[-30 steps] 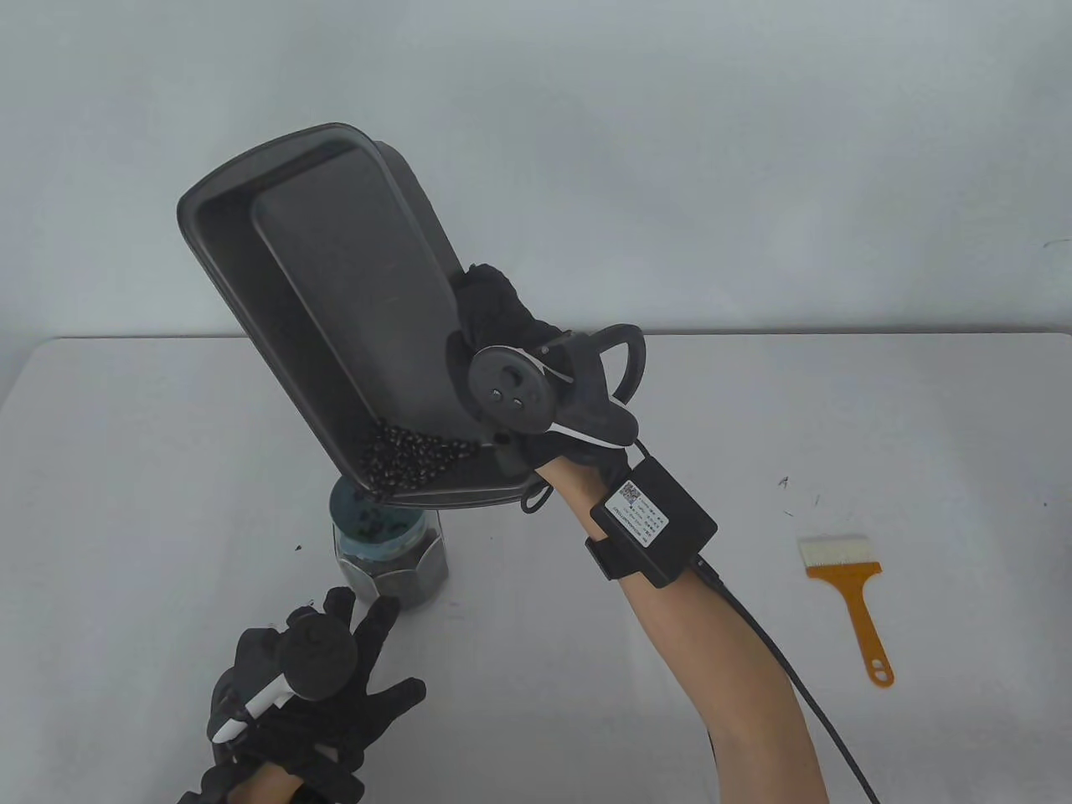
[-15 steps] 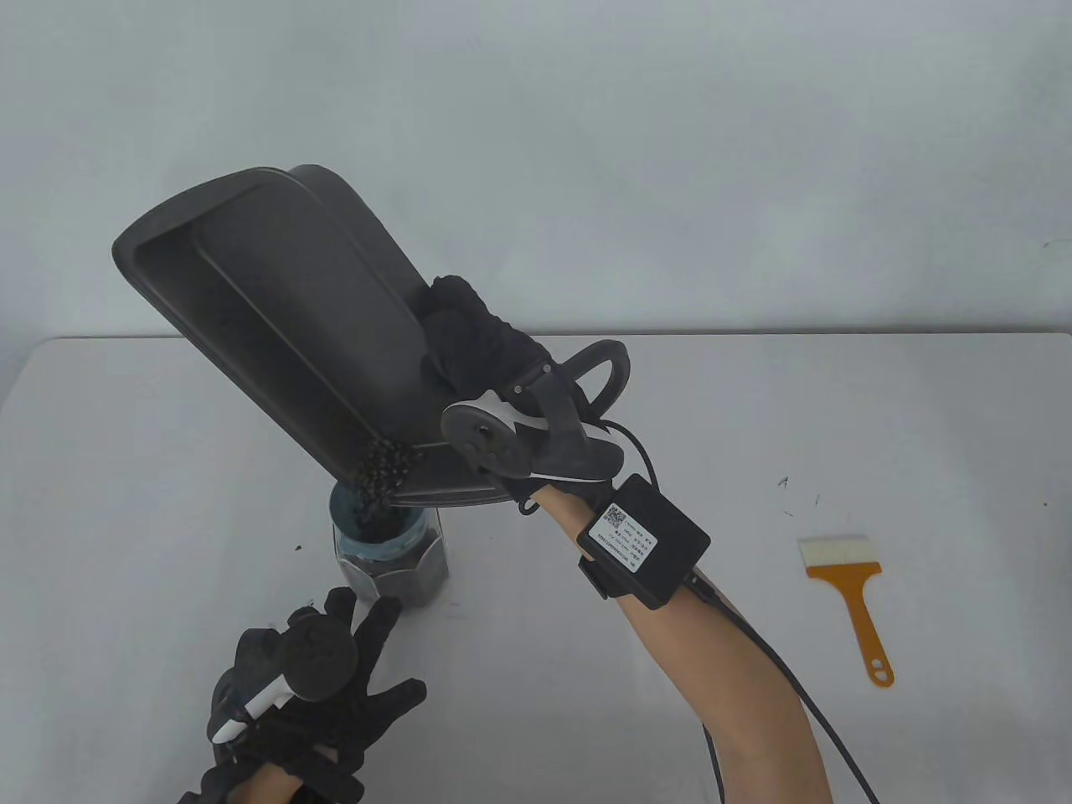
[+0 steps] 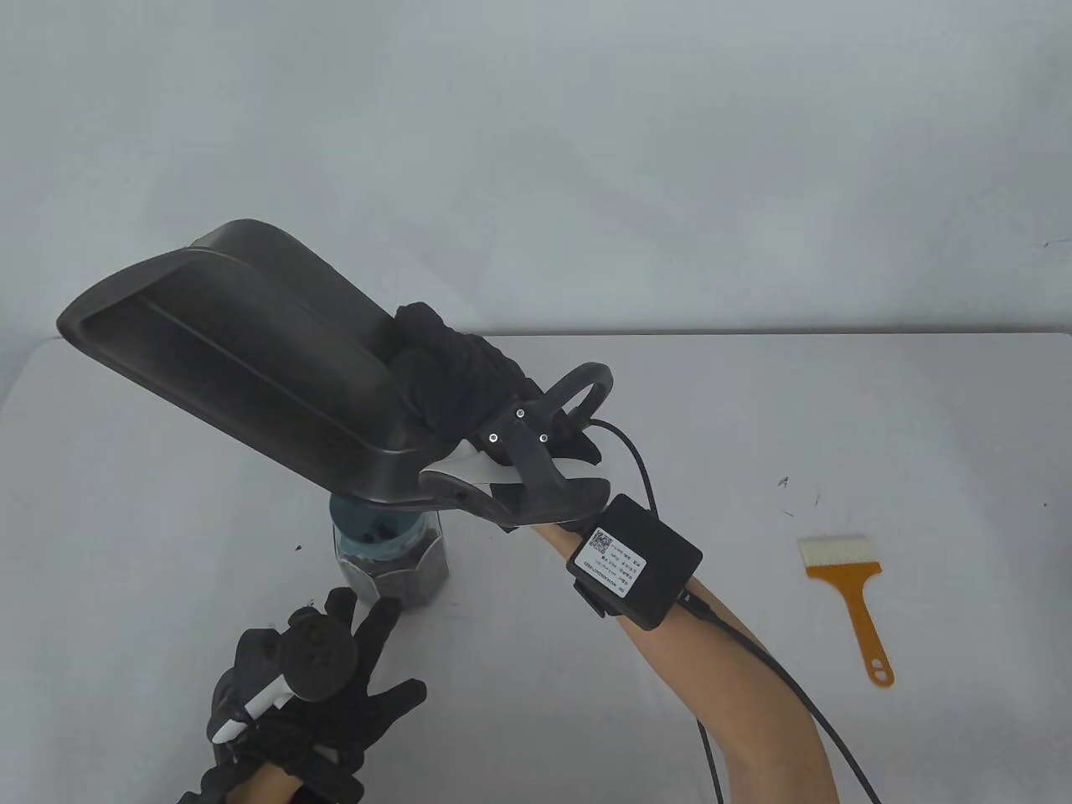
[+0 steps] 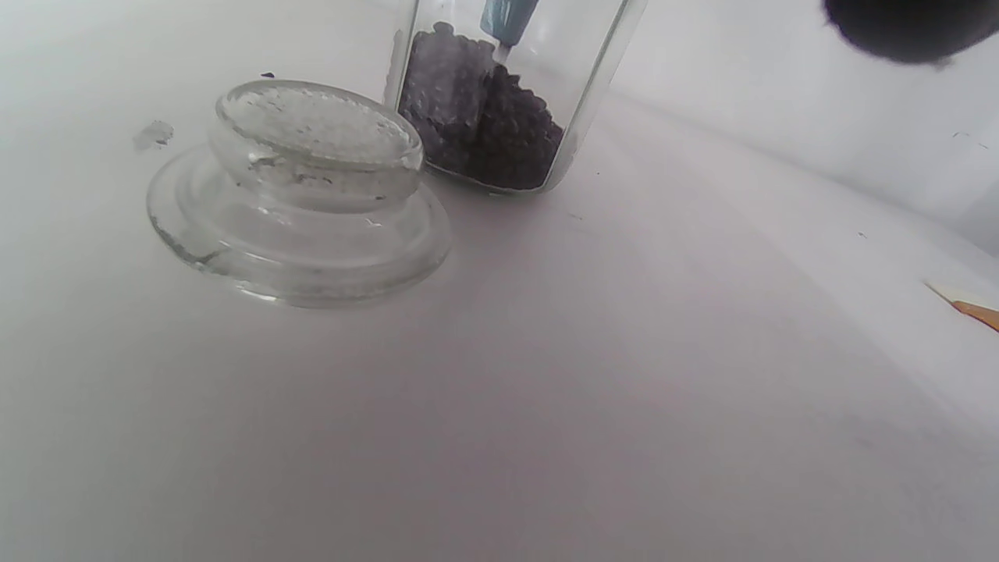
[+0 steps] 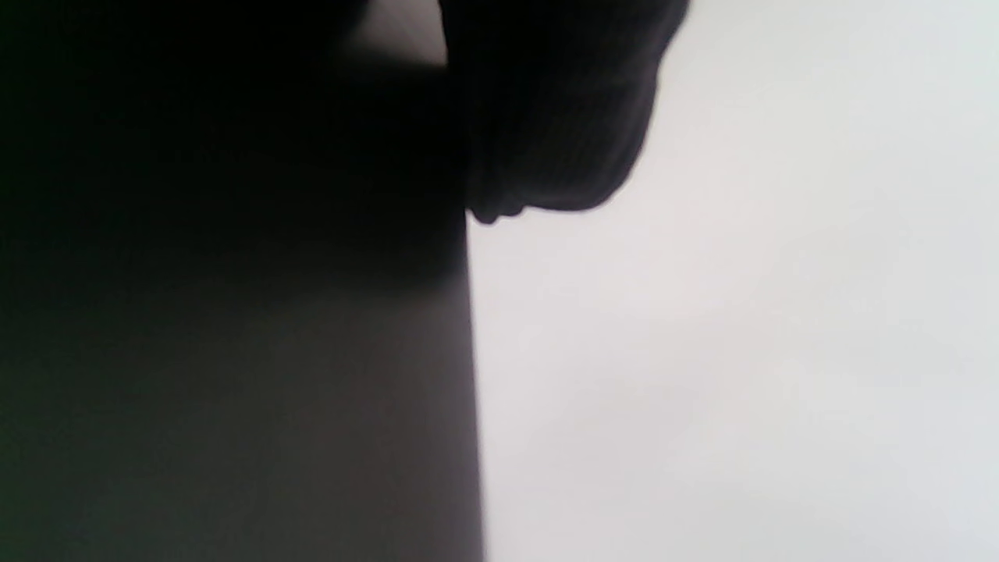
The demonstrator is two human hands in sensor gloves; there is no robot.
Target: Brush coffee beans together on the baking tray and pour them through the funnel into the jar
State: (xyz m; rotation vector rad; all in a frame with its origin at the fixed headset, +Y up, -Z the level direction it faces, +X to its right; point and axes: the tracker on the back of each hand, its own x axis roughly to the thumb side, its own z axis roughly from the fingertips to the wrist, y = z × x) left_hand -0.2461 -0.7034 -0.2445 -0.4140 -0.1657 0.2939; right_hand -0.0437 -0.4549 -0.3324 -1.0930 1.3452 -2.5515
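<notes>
Pouring grip: right hand [image 3: 452, 381] curls round the rim of the baking tray [image 3: 243, 335], thumb and fingers clamped on its near long edge; tray is steeply tipped, lowest corner right over the funnel [image 3: 381, 532].
Resting hand: left hand [image 3: 310, 670] lies on the table [image 3: 586, 402] with fingers spread and straight, holding nothing; fingertips [image 3: 381, 610] seem to reach the base of the jar [image 3: 394, 569], though actual contact cannot be told.
Beans: no coffee beans show in the tray from the table view, but its inner floor is mostly turned away; a few sit in the funnel mouth, and the left wrist view shows coffee beans [image 4: 484, 125] heaped in the jar's lower part.
Doing it well: keep the corner centred above the funnel; a small shake or tap should free any stragglers; hold the tilt until nothing more drops.
Steadying: the free hand could brace the jar, since a nudge from the tray corner might tip funnel and jar.
Risk: a stray bean [image 3: 297, 548] lies on the table beside the jar, so spills are likely if the corner drifts.
Nearby: glass lid [image 4: 300, 195] rests just beside the jar; brush [image 3: 854, 595] lies well apart to the right.
</notes>
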